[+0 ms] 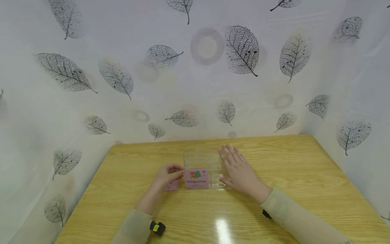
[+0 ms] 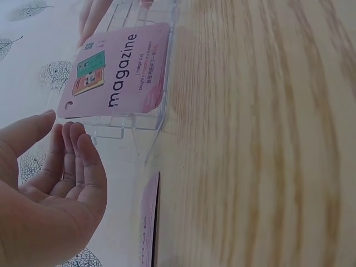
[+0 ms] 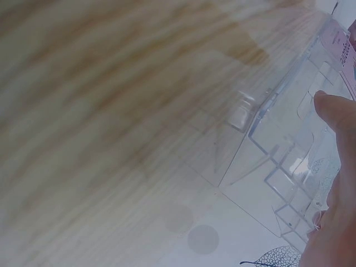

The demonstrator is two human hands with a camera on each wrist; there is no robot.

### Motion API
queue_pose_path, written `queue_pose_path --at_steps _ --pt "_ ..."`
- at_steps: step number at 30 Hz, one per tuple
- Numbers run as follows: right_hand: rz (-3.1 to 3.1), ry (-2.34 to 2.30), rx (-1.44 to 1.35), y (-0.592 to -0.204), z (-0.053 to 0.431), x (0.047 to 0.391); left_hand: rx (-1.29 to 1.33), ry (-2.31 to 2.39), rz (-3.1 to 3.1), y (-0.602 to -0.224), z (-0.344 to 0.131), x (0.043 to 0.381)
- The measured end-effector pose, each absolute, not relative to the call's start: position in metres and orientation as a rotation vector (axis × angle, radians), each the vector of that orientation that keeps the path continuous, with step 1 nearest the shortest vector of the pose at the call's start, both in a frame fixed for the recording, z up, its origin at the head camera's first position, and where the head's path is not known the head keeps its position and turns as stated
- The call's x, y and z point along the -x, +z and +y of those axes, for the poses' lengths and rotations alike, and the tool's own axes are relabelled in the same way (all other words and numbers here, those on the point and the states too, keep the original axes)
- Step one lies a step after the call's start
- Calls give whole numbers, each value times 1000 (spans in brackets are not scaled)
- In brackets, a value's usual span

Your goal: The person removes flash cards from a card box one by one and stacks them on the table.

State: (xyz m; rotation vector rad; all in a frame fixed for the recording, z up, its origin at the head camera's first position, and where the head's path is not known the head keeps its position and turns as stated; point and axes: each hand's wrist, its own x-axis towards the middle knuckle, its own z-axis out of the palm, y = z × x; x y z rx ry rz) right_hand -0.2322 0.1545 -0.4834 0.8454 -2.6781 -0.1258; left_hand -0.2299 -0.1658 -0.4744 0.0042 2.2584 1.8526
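Observation:
A clear plastic tiered holder (image 1: 215, 184) stands on the table, its right half showing no cards. Pink cards, the front one printed "magazine" (image 1: 196, 183), sit upright in its left front compartment. Beside their left edge is my left hand (image 1: 167, 175), thumb and fingers loosely bent with nothing between them; the left wrist view shows a small gap to the card (image 2: 122, 72). My right hand (image 1: 239, 173) rests along the holder's right side, fingers extended and thumb at its front. Another pink card (image 1: 173, 186), reading "map" in the left wrist view, lies partly hidden behind my left hand.
The wooden table (image 1: 189, 217) extends around the holder on every side. A pale curtain with a leaf print (image 1: 201, 81) hangs behind the table and along both sides. Black wrist bands (image 1: 157, 228) show at the sleeves.

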Motion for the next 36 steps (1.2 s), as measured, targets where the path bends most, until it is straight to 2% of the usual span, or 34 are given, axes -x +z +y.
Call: queue_pose_path --at_steps 27,36 --pt "-2694 -104 -841 -483 154 232 -38 1862 2277 -478 -156 231" --pt "-2695 -95 -839 -482 153 232 26 1878 2308 -479 -151 231"
